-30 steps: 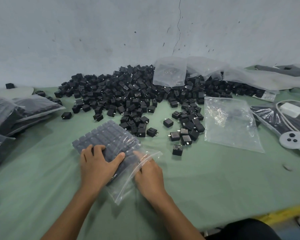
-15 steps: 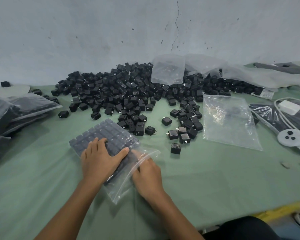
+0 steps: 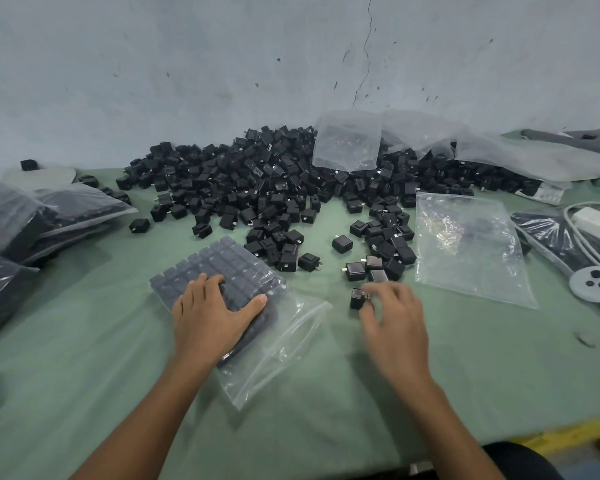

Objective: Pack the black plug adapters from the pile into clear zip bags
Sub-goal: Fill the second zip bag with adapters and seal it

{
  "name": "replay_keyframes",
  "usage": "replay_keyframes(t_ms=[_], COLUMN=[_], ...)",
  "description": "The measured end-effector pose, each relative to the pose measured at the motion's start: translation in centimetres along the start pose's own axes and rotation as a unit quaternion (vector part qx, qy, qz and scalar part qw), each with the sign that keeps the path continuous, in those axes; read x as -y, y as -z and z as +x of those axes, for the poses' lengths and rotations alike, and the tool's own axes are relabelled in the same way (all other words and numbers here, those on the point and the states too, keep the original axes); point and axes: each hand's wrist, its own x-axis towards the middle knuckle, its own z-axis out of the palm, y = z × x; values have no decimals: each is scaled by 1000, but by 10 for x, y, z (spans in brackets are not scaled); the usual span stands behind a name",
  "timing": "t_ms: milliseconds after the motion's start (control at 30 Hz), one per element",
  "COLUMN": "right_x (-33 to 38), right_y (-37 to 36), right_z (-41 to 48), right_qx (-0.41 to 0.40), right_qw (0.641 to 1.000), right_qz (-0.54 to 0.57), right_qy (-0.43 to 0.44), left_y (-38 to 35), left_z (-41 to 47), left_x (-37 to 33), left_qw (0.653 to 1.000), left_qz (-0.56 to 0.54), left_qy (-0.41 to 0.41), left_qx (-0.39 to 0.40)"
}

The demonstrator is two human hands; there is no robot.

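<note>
On a green cloth-covered table (image 3: 516, 358), near centre: a clear plastic zip bag (image 3: 291, 327) packed with neat rows of black cube-shaped adapters, slack open mouth toward the near right. Pressed flat on its near half by the left hand (image 3: 212, 317), fingers straight, thumb spread wide, nothing gripped. Just right of the bag mouth, one loose black plug adapter (image 3: 356, 298) pinched between thumb and curled fingers of the right hand (image 3: 392, 317), low at the cloth; resting or lifted, cannot tell. Farther back, against the pale cracked wall (image 3: 291, 64), a broad pile of black plug adapters (image 3: 257, 188), with strays trailing toward the hands. Right of the strays, an empty clear zip bag (image 3: 465, 244) lying flat; crumpled clear bags (image 3: 347, 143) atop the far pile. At far left, stacked filled bags (image 3: 49, 216). At the right edge, a white round controller with black buttons (image 3: 593, 284) and a white charger block with cable (image 3: 593, 218). Printed strip (image 3: 544, 195) on a far-right bag, too small to read.
</note>
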Motion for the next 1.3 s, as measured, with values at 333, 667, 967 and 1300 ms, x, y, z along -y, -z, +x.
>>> replay_keyframes(t_ms=[333, 667, 967, 1300], right_x=[-25, -21, 2, 34], right_y=[-18, -9, -12, -32], right_z=[16, -12, -51, -57], right_qx=[94, 74, 139, 220], right_qw=[993, 992, 981, 962], right_qz=[-66, 103, 134, 121], right_qy=[30, -21, 27, 108], left_y=[0, 1, 0, -2], left_z=[-1, -1, -1, 0], left_x=[0, 0, 0, 2], left_qw=[1000, 1000, 1000, 1000], left_qz=[-2, -5, -1, -6], left_qy=[6, 3, 2, 4], left_qx=[4, 3, 3, 2])
